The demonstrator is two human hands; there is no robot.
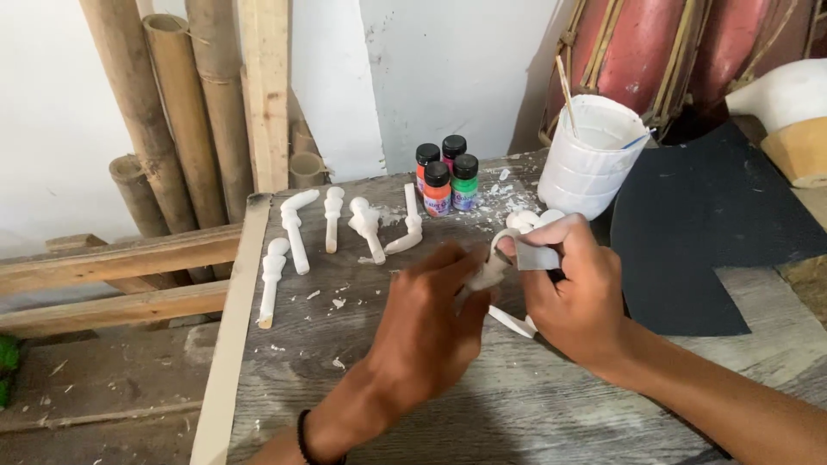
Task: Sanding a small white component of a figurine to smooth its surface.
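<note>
My left hand (426, 323) grips a small white carved piece (489, 274) over the grey wooden table (517, 405). My right hand (568, 288) pinches a grey folded piece of sandpaper (538, 257) against that piece's upper end. Both hands meet near the table's middle. Below them a thin white stick (510, 322) lies on the boards. More white rounded pieces (527, 220) show just behind my right hand.
Several white carved pieces (297, 231) lie in a row at the table's far left. Small paint bottles (446, 176) stand behind them. A white plastic cup (593, 155) holds sticks. A black sheet (698, 224) covers the right side. Bamboo poles (172, 112) lean on the wall.
</note>
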